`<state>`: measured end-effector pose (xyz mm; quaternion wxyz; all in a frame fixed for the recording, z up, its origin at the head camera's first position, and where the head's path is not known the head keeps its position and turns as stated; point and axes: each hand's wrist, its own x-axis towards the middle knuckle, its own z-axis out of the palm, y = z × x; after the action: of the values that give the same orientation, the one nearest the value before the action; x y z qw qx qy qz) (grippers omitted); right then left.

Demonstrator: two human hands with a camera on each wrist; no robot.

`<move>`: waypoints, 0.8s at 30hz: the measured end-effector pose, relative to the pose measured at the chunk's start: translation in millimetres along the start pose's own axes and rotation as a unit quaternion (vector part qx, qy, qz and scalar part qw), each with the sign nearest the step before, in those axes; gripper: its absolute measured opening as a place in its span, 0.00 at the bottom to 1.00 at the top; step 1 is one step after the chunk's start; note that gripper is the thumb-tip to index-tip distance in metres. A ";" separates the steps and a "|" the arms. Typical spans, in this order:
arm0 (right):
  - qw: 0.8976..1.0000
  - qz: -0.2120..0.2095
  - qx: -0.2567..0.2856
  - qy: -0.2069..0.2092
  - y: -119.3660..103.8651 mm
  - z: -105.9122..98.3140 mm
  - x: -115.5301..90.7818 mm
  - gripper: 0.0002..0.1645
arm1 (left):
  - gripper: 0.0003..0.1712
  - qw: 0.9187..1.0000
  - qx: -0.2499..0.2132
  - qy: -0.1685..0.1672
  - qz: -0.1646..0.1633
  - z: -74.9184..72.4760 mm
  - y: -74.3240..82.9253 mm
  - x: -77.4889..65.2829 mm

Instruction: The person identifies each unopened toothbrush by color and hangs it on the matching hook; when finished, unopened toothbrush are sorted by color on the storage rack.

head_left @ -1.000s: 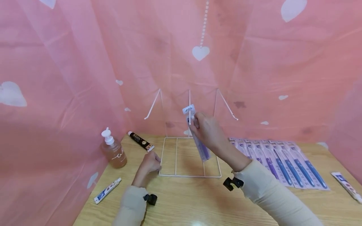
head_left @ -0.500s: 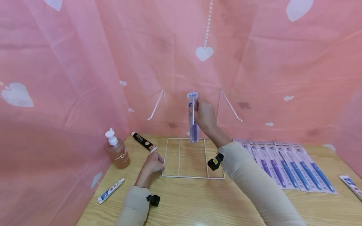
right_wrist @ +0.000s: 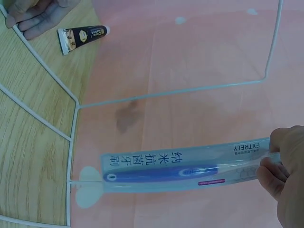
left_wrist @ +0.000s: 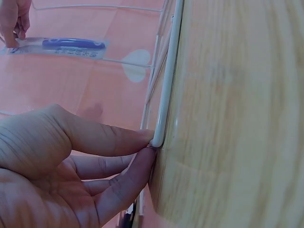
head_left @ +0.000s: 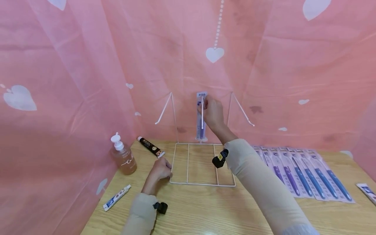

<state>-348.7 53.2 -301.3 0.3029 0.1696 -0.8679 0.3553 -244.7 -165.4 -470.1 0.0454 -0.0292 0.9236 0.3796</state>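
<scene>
A white wire rack stands on the wooden table, with upright wires and three prongs slanting forward. My left hand pinches the left side of its base between thumb and fingertips, which the left wrist view shows closely at the wire. High on the middle prong, my right hand grips the upper part of a purple toothbrush in a clear packet. The packet hangs upright behind the prong, its printed top level with the prong's upper end. Fingers hide part of the packet's upper half.
Several packaged toothbrushes lie in a row at the right. A pump bottle, a black toothpaste tube and a small white tube are at the left. Another tube lies far right. Pink curtain closes the back.
My right hand has moved up and back along the middle prong with the packaged toothbrush, which has swung from tilted to upright. My left hand keeps its hold on the rack.
</scene>
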 end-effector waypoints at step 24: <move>0.980 0.059 -0.074 -0.178 91.6 -53.2 -38.1 0.29 | 0.13 1.000 -0.017 0.005 -0.002 -4.4 -6.6 -4.8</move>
<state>-344.9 157.7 -343.0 0.1344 0.1559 -0.9402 0.2715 -239.6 -173.1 -471.1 0.0407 -0.0335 0.9171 0.3951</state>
